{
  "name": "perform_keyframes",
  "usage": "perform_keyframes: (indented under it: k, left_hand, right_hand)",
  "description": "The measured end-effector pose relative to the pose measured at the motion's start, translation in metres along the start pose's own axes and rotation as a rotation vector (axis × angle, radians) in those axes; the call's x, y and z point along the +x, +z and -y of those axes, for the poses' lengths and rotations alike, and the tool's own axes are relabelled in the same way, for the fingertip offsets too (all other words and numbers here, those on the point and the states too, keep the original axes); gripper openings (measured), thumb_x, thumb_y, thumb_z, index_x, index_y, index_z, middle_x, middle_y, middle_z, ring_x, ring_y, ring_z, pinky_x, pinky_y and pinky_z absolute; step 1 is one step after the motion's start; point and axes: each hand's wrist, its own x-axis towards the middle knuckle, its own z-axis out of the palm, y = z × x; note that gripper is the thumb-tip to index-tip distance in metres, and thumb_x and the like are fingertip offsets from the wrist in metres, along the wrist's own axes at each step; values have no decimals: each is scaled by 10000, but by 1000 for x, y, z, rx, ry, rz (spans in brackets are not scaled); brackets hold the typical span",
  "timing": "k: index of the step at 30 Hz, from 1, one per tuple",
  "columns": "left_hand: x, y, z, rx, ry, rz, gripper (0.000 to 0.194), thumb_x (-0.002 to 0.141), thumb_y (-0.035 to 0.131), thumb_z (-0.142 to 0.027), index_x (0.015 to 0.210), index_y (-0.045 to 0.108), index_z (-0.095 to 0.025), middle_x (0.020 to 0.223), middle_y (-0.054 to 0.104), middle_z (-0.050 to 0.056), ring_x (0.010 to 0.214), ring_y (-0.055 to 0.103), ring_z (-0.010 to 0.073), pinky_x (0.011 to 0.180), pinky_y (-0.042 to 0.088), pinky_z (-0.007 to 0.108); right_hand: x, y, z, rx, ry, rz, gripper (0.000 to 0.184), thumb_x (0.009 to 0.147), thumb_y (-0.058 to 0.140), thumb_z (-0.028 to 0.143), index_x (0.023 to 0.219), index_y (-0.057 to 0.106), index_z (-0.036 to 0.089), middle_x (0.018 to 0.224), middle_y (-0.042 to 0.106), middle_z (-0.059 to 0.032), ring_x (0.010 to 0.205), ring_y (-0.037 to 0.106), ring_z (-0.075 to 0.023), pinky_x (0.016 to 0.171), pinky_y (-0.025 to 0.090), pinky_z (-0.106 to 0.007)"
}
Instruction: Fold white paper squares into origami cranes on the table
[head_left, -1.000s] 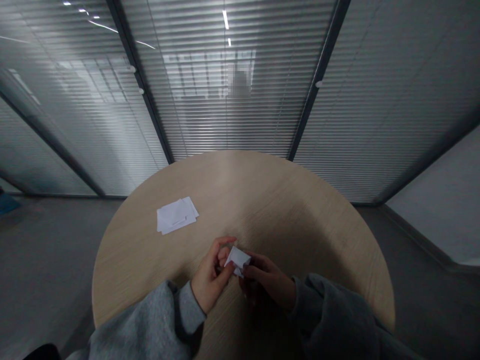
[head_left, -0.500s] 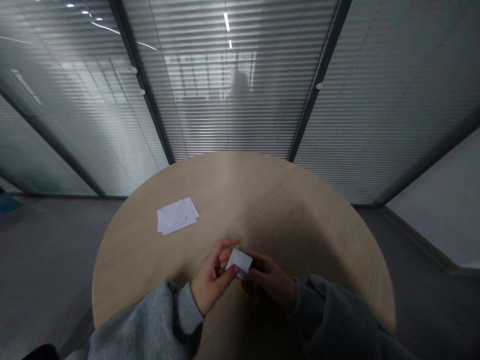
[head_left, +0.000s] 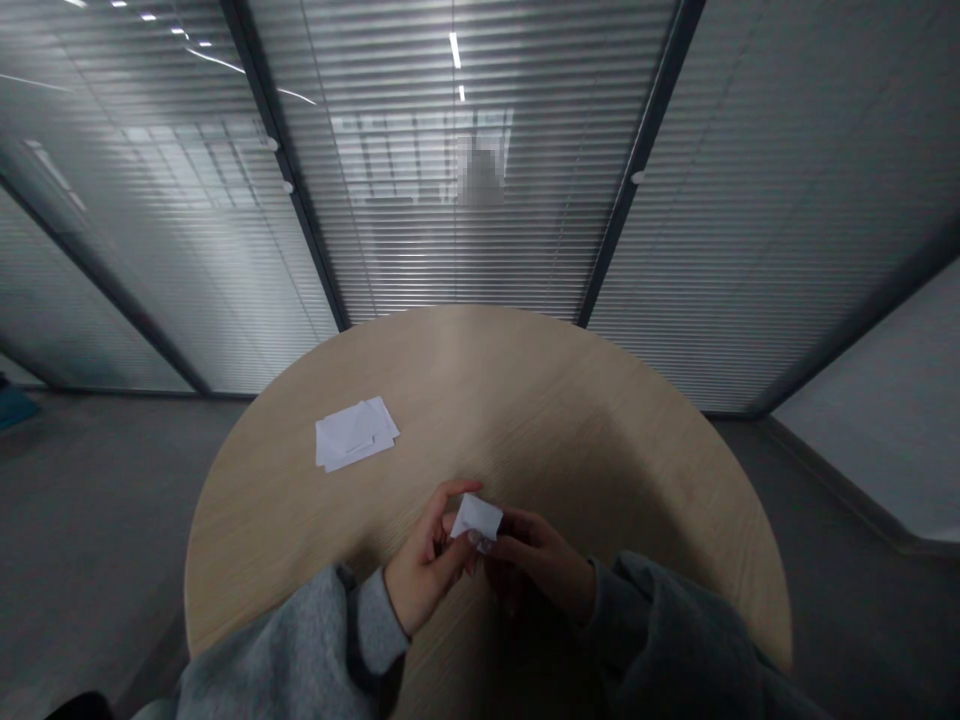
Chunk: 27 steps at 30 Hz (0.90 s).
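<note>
Between my two hands, above the near part of the table, is a small folded piece of white paper (head_left: 478,514). My left hand (head_left: 429,556) grips its left side, thumb on the near edge and index finger stretched along the far side. My right hand (head_left: 541,556) pinches the near right edge, its thumb close to the left thumb. The lower fingers of the right hand are in dark shadow, and the underside of the paper is hidden. To the left and farther off, a loose stack of white paper sheets (head_left: 352,435) lies flat.
The round wooden table (head_left: 480,390) reaches almost to the glass partition with blinds (head_left: 465,255). Its curved edge borders grey floor on the left and right. A blue object (head_left: 15,405) lies on the floor at far left.
The right thumb has moved left onto the near edge of the folded paper, beside the left thumb. The paper now looks flatter. The stack of sheets has stayed put.
</note>
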Motion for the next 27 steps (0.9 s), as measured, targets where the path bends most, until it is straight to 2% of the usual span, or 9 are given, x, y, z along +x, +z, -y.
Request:
perform_keyframes:
  k: [7,13,23,27]
  left_hand:
    - [-1,0,-1,57,-14,-20,453,873,517,-486,1208,382,-214,609,450,-71,481,375,93,461,275,227]
    - [-1,-1,5,39,-62,-15,488,871,501,-515,1228,369,-209,616,440,-64,463,360,85,408,233,200]
    - [-2,-1,6,2,-28,-12,449,887,497,-491,1221,378,-215,569,422,-79,437,335,74,398,215,194]
    - [-2,0,4,36,15,-2,429,889,499,-484,1203,378,-218,590,433,-74,470,362,82,430,250,205]
  right_hand:
    - [-1,1,2,-9,-54,32,442,707,665,531,841,595,116,514,548,31,397,481,-79,369,412,-200]
    - [-2,1,1,-5,-59,33,463,697,669,553,847,593,122,520,550,29,392,481,-80,364,430,-205]
    - [-1,0,0,33,-28,36,470,673,678,546,856,595,121,537,563,20,407,499,-88,373,432,-212]
    - [-2,1,0,47,-11,7,505,654,671,576,865,592,124,533,561,23,417,509,-95,374,422,-211]
